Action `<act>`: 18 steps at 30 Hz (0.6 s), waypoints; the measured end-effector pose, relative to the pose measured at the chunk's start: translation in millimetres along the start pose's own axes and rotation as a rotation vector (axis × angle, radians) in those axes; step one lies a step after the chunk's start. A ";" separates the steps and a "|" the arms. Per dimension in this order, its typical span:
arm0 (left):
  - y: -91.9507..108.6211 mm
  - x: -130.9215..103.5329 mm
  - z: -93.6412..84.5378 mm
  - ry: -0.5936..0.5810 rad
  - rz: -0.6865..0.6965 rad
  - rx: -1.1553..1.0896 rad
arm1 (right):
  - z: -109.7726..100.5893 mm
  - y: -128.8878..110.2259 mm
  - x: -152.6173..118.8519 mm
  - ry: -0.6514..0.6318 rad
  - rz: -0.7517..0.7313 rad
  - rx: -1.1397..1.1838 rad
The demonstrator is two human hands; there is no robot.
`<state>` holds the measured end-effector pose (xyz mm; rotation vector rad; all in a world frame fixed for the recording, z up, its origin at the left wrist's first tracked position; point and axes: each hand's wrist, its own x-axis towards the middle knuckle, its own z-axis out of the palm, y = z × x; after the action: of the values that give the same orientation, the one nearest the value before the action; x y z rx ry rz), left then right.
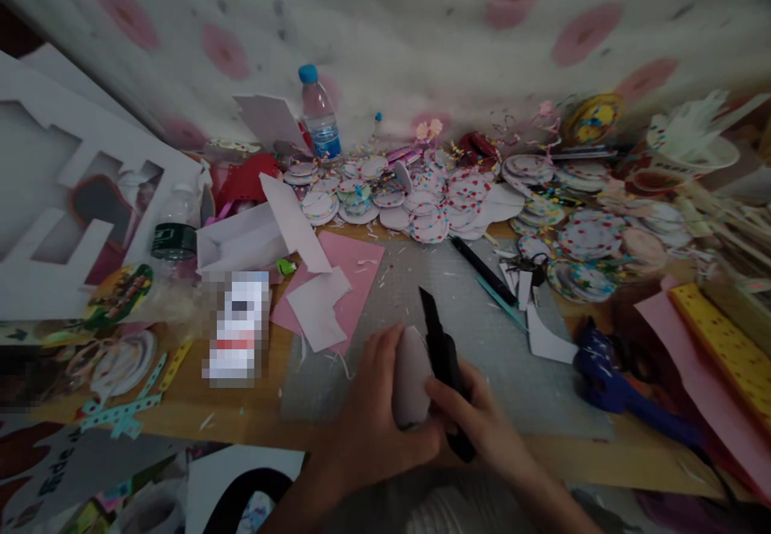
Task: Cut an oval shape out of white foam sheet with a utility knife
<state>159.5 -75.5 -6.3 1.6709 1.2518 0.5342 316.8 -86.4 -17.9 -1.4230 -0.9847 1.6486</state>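
My left hand wraps round a small pale piece with a rounded outline, perhaps foam board or card, and tilts it up above the mat. A black utility knife is in my right hand, its dark blade pointing up and away from me. The right thumb lies close to the pale piece's right edge; I cannot tell whether the blade touches it. Beneath both hands is a grey-green cutting mat with white scraps on it.
Several decorated paper discs are heaped along the back. A water bottle stands behind them. Pink paper and white offcuts lie left. A black pen-like tool, keys and a blue glue gun lie right.
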 end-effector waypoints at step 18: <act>-4.4 2.2 -8.6 0.000 -0.138 -0.468 | -43.6 -5.0 -8.1 -0.083 -0.550 -0.943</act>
<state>151.5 -69.8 -6.6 1.1855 1.1268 0.6817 361.3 -87.7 -14.0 -1.4172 -2.1440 0.8364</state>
